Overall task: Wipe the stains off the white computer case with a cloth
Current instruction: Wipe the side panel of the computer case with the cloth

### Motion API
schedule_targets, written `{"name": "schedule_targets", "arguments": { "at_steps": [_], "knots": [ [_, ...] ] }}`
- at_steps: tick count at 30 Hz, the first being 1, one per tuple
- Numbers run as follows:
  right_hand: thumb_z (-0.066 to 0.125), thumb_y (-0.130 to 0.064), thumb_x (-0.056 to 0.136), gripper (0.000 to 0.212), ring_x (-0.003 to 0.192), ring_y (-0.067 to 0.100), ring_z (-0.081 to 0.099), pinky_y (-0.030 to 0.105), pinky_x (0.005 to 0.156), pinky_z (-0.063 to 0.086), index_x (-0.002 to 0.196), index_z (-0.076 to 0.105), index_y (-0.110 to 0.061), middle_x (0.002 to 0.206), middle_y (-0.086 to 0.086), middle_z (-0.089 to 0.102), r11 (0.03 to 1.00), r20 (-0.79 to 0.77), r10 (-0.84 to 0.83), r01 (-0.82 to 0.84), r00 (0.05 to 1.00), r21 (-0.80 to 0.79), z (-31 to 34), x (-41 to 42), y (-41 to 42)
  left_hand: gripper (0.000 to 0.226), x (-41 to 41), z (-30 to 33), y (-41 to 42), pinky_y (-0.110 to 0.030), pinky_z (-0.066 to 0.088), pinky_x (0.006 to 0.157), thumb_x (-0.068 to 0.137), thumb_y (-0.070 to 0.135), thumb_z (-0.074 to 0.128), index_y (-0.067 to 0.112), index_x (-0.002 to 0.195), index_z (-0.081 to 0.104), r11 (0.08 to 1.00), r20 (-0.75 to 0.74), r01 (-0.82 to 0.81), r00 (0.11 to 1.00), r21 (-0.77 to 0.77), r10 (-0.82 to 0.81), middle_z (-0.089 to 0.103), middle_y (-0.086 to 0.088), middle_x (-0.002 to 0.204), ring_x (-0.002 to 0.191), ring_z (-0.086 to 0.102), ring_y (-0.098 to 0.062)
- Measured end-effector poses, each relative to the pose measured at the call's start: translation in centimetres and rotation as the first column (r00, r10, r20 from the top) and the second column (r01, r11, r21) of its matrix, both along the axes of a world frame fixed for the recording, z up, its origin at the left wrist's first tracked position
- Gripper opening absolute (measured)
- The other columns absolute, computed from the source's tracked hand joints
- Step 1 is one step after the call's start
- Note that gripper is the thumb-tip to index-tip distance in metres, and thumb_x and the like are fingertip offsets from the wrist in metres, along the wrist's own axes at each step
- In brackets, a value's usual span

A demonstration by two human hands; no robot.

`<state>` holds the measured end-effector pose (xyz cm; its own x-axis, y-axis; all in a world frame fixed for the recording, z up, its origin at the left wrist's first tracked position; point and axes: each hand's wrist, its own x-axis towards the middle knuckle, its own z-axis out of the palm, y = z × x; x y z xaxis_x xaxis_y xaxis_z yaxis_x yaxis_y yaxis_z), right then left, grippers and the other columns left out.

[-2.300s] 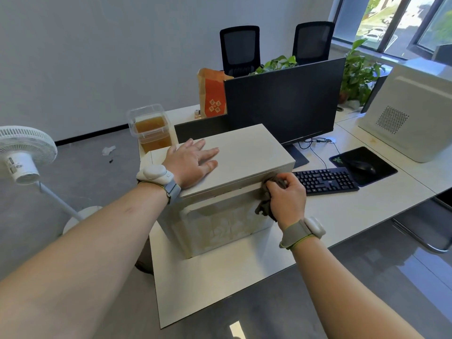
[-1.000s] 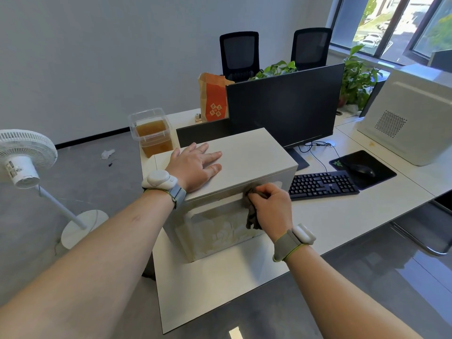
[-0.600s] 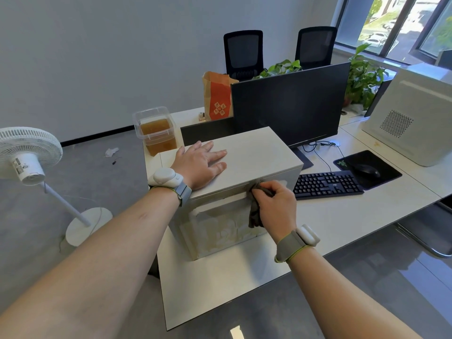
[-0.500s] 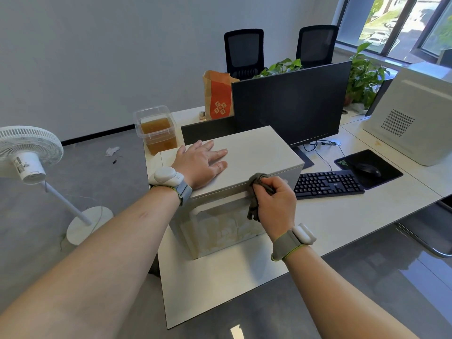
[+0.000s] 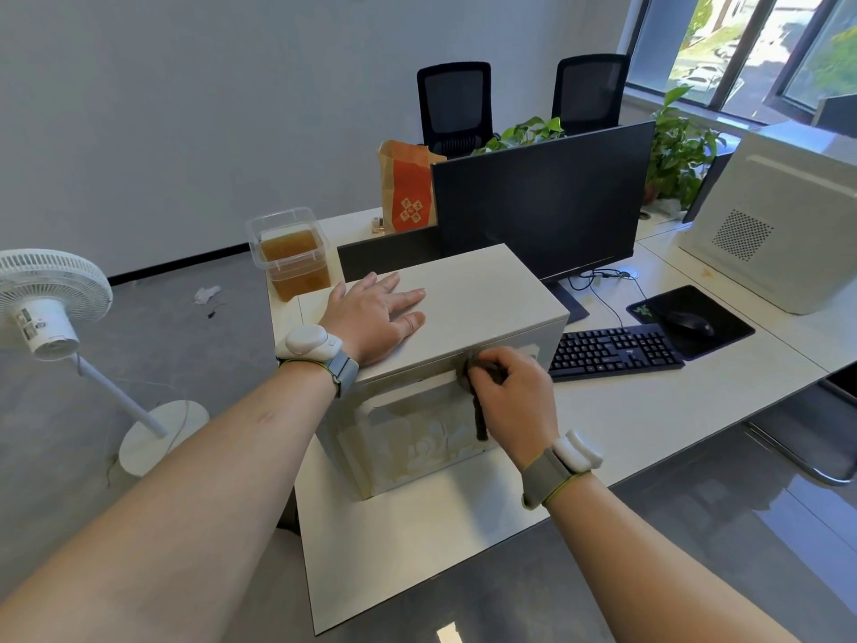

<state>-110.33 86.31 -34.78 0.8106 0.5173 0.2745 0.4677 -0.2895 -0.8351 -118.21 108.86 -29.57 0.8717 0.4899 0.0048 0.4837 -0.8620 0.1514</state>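
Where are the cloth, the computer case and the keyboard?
cloth (image 5: 477,406), head view, hanging strip.
computer case (image 5: 477,299), head view, top panel.
keyboard (image 5: 614,352), head view, middle keys.

My hands: two, left hand (image 5: 371,313), right hand (image 5: 512,401). Wristbands: two, one per wrist. Cloth (image 5: 477,396): one. White computer cases: two, near case (image 5: 463,294), far case (image 5: 788,215). Monitor (image 5: 542,201): one. Keyboard (image 5: 614,352): one. Mouse (image 5: 688,321): one, on one mouse pad (image 5: 723,336). Office chairs: two. Potted plants: two. Paper bag (image 5: 406,187): one. Plastic tub (image 5: 292,252): one. Fan (image 5: 46,294): one. Desk (image 5: 649,410): one.
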Motion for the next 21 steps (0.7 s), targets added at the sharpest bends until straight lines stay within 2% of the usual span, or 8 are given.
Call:
{"name": "schedule_targets", "arguments": {
  "at_steps": [2, 4, 5, 7, 12, 16, 21],
  "knots": [
    [0.070, -0.018, 0.092, 0.007, 0.086, 0.007, 0.057, 0.020, 0.076, 0.048, 0.098, 0.074, -0.020, 0.092, -0.008, 0.063, 0.994, 0.113, -0.030, 0.018, 0.993, 0.107, 0.7, -0.4, -0.1, 0.056, 0.0, 0.0, 0.0, -0.059, 0.007, 0.123, 0.099, 0.072, 0.027, 0.054, 0.153, 0.030, 1.000, 0.001, -0.003, 1.000, 0.004, 0.003, 0.020, 0.009, 0.168, 0.157, 0.013, -0.023],
    [0.071, -0.015, 0.090, 0.003, 0.081, 0.013, 0.056, 0.026, 0.072, 0.051, 0.092, 0.072, -0.017, 0.091, -0.005, 0.060, 0.996, 0.165, 0.048, -0.059, 0.985, 0.062, 0.4, -1.0, 0.3, 0.056, 0.0, 0.0, 0.0, -0.059, 0.008, 0.123, 0.099, 0.071, 0.027, 0.055, 0.153, 0.030, 1.000, -0.001, -0.006, 1.000, 0.005, 0.006, 0.020, 0.009, 0.168, 0.156, 0.013, -0.023],
    [0.070, -0.013, 0.088, 0.003, 0.077, 0.017, 0.055, 0.035, 0.068, 0.053, 0.087, 0.069, -0.016, 0.089, -0.004, 0.057, 0.997, 0.170, 0.082, -0.082, 0.982, -0.004, 0.1, -1.3, 0.5, 0.056, 0.0, 0.0, 0.0, -0.059, 0.008, 0.123, 0.099, 0.072, 0.027, 0.055, 0.153, 0.030, 1.000, -0.001, -0.006, 1.000, 0.006, 0.006, 0.020, 0.009, 0.168, 0.156, 0.013, -0.023],
    [0.068, -0.011, 0.085, 0.004, 0.074, 0.022, 0.054, 0.042, 0.064, 0.054, 0.083, 0.065, -0.015, 0.087, -0.003, 0.054, 0.992, 0.155, 0.086, -0.071, 0.984, -0.104, -0.4, -1.3, 0.8, 0.056, 0.0, 0.0, 0.0, -0.059, 0.008, 0.123, 0.099, 0.072, 0.027, 0.055, 0.152, 0.030, 1.000, -0.002, -0.005, 1.000, 0.010, 0.005, 0.020, 0.009, 0.168, 0.156, 0.013, -0.023],
    [0.068, -0.012, 0.089, 0.007, 0.079, 0.017, 0.058, 0.033, 0.067, 0.053, 0.093, 0.073, -0.014, 0.091, -0.005, 0.060, 0.996, 0.217, 0.074, -0.084, 0.973, 0.035, 0.4, -2.0, 0.9, 0.056, 0.0, 0.0, 0.1, -0.058, 0.008, 0.124, 0.099, 0.072, 0.027, 0.055, 0.152, 0.030, 1.000, 0.003, -0.012, 1.000, 0.011, 0.012, 0.021, 0.009, 0.168, 0.156, 0.013, -0.023],
    [0.067, -0.013, 0.087, 0.007, 0.077, 0.022, 0.057, 0.042, 0.070, 0.055, 0.091, 0.072, -0.014, 0.089, -0.003, 0.057, 0.988, 0.146, 0.118, -0.101, 0.982, -0.118, -0.2, -2.2, 1.3, 0.057, 0.0, -0.1, 0.0, -0.058, 0.008, 0.124, 0.099, 0.072, 0.027, 0.055, 0.153, 0.029, 1.000, -0.004, -0.012, 1.000, 0.015, 0.012, 0.020, 0.010, 0.168, 0.156, 0.013, -0.022],
    [0.068, -0.014, 0.089, 0.007, 0.075, 0.017, 0.060, 0.035, 0.065, 0.055, 0.093, 0.074, -0.015, 0.092, -0.006, 0.060, 0.985, 0.210, 0.160, -0.169, 0.965, 0.022, 0.7, -3.3, 1.9, 0.057, 0.1, -0.2, 0.1, -0.058, 0.007, 0.123, 0.098, 0.073, 0.027, 0.056, 0.152, 0.029, 1.000, 0.000, -0.018, 1.000, 0.012, 0.018, 0.020, 0.010, 0.169, 0.156, 0.012, -0.022]
  ]
}}
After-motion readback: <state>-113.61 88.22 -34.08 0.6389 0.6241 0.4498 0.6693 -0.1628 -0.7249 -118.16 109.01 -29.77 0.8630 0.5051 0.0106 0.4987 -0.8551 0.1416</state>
